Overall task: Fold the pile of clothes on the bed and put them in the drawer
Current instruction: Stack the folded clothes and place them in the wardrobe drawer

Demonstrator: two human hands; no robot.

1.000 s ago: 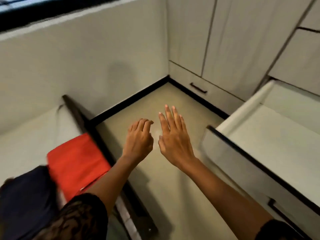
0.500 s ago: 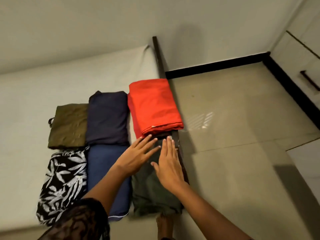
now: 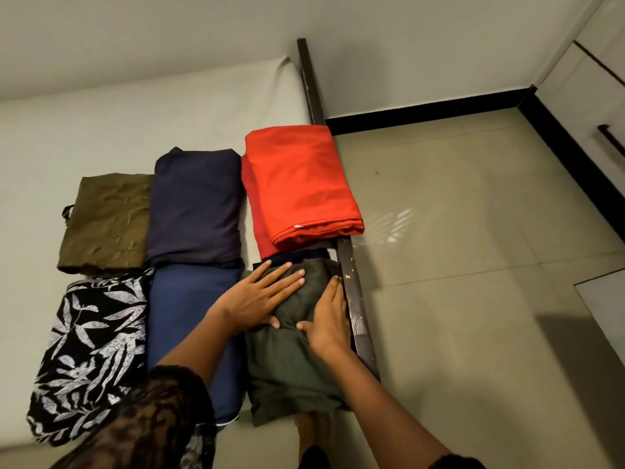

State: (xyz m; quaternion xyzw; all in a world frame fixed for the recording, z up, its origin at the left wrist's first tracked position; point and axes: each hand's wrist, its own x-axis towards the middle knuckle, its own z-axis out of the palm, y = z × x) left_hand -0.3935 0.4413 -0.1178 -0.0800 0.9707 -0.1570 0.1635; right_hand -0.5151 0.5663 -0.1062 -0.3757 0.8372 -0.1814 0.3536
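Several folded clothes lie on the bed [image 3: 101,130]. A dark green folded garment [image 3: 291,367] sits at the bed's right edge, over a navy piece. My left hand [image 3: 260,296] lies flat on its left side with fingers straight. My right hand [image 3: 329,316] presses on its right side, next to the dark bed frame rail [image 3: 355,299]. Beyond it lies a red folded cloth [image 3: 301,184]. A dark navy garment [image 3: 196,204], a blue garment [image 3: 182,319], an olive garment [image 3: 105,221] and a black-and-white leaf-print garment [image 3: 88,350] lie to the left.
The tiled floor [image 3: 473,231] stretches to the right of the bed. White cabinet drawers with a black handle [image 3: 612,140] stand at the far right. A pale corner of the open drawer [image 3: 605,299] shows at the right edge. My foot [image 3: 309,431] is below the green garment.
My view swung from the open drawer back to the bed. Both hands came down from above the floor onto the dark green folded garment.
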